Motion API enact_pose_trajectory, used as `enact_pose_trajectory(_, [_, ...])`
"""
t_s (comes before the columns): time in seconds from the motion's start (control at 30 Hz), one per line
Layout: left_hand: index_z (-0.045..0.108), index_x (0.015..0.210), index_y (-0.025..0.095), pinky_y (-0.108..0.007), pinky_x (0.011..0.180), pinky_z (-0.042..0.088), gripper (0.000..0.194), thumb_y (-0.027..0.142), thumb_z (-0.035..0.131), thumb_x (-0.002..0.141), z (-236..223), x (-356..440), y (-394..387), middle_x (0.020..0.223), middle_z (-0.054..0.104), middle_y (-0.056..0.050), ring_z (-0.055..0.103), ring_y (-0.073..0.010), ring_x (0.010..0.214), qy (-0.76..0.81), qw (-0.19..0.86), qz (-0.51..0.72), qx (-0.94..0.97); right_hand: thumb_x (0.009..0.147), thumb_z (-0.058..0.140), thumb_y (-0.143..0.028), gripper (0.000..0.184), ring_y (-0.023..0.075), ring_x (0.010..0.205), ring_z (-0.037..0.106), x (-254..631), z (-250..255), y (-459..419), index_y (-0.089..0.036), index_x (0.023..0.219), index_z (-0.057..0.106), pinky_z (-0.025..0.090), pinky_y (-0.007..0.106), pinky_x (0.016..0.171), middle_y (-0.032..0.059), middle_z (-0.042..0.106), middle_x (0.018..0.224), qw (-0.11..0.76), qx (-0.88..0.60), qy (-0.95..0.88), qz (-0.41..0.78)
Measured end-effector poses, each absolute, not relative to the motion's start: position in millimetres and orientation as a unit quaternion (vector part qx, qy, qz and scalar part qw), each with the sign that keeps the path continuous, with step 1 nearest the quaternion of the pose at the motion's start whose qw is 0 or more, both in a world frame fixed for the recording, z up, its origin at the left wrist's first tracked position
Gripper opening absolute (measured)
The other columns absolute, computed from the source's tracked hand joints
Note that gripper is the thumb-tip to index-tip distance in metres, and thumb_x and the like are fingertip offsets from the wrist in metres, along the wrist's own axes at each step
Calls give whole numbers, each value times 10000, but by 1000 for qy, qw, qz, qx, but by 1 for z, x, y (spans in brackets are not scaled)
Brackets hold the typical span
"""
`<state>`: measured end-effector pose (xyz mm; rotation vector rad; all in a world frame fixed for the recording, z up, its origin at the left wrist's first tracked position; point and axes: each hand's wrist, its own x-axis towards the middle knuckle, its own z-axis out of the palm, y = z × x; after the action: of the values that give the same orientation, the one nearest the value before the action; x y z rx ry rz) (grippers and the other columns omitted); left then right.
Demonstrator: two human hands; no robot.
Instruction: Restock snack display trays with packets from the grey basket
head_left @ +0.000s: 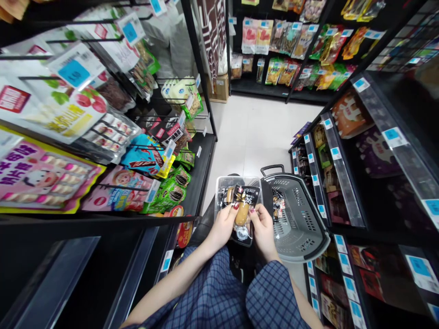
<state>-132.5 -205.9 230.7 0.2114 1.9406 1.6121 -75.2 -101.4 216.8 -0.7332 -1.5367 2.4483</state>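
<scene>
Both hands hold one black snack packet [243, 214] with a clear window, through which a brown sausage-like piece shows. My left hand [222, 225] pinches its left edge, thumb on the front. On the right edge, my right hand [263, 227] grips it the same way, its fingers partly hidden behind. Just beyond and under the packet is a clear plastic box [218, 183], resting about my lap, with similar dark packets inside. Right of my hands, a grey shopping basket [298, 214] with a dark handle stands on the floor, a few small packs [278, 205] at its left side.
Hanging snack bags [78, 105] crowd the left rack, close to my left arm. Tiered shelves [346, 178] with blue price tags line the right. A pale tiled floor [247, 132] runs ahead to a back rack [284, 91]; a cardboard box [219, 87] stands at its left.
</scene>
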Motion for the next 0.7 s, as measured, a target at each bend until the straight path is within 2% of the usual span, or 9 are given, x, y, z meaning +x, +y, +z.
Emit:
enact_pose_trajectory(0.1, [562, 882, 163, -273, 653, 429, 357, 466, 372, 882, 234, -138, -214, 767, 606, -43, 551, -174, 706, 777, 262, 552, 151, 800, 585, -422, 291, 67, 422, 336, -70, 211, -87, -209, 701, 414, 284, 187, 405, -77, 406, 527, 134, -253, -560, 778])
enact_pose_trajectory(0.2, [535, 990, 173, -381, 861, 413, 311, 436, 483, 831, 226, -152, -228, 990, 571, -100, 525, -245, 969, 872, 77, 465, 132, 799, 595, -400, 283, 71, 460, 337, -58, 200, -61, -209, 706, 408, 279, 186, 431, -72, 403, 564, 199, -281, -551, 760])
enact_pose_trajectory(0.27, [499, 1067, 158, -474, 963, 334, 461, 444, 614, 724, 212, -164, -238, 1098, 513, -135, 458, -304, 1094, 908, 8, 412, 77, 786, 611, -391, 285, 73, 482, 346, -46, 193, -41, -207, 706, 408, 287, 187, 448, -69, 406, 586, 233, -297, -541, 752])
enact_pose_trajectory(0.33, [484, 1082, 145, -491, 954, 343, 576, 467, 674, 644, 195, -175, -244, 1098, 510, -141, 490, -316, 1062, 890, 102, 441, 47, 760, 633, -389, 296, 72, 481, 334, -32, 186, -24, -203, 696, 412, 284, 187, 446, -71, 395, 580, 267, -312, -537, 737])
enact_pose_trajectory(0.4, [500, 1072, 141, -450, 968, 349, 548, 428, 675, 640, 177, -183, -245, 1112, 533, -137, 508, -300, 1069, 826, 211, 521, 42, 724, 662, -389, 308, 69, 477, 333, -16, 178, -11, -198, 686, 423, 282, 184, 441, -72, 402, 570, 298, -327, -528, 724])
enact_pose_trajectory(0.47, [496, 1132, 136, -403, 991, 340, 539, 324, 644, 649, 161, -187, -242, 1129, 565, -120, 508, -279, 1097, 737, 271, 617, 40, 687, 693, -388, 321, 67, 488, 362, -1, 167, 0, -191, 682, 439, 304, 180, 453, -67, 433, 578, 327, -343, -512, 716])
enact_pose_trajectory(0.57, [458, 1261, 167, -345, 967, 374, 668, 188, 564, 602, 146, -191, -235, 1170, 591, -67, 527, -253, 1091, 613, 309, 726, 33, 616, 742, -395, 348, 61, 511, 401, 23, 144, 11, -178, 683, 478, 337, 174, 478, -65, 468, 588, 373, -382, -478, 697])
enact_pose_trajectory(0.7, [444, 1327, 222, -300, 919, 416, 814, 111, 498, 523, 146, -201, -224, 1204, 600, -3, 548, -238, 1061, 540, 312, 778, 81, 527, 773, -406, 377, 59, 526, 436, 52, 116, 16, -166, 669, 519, 365, 173, 503, -67, 496, 580, 434, -435, -433, 660])
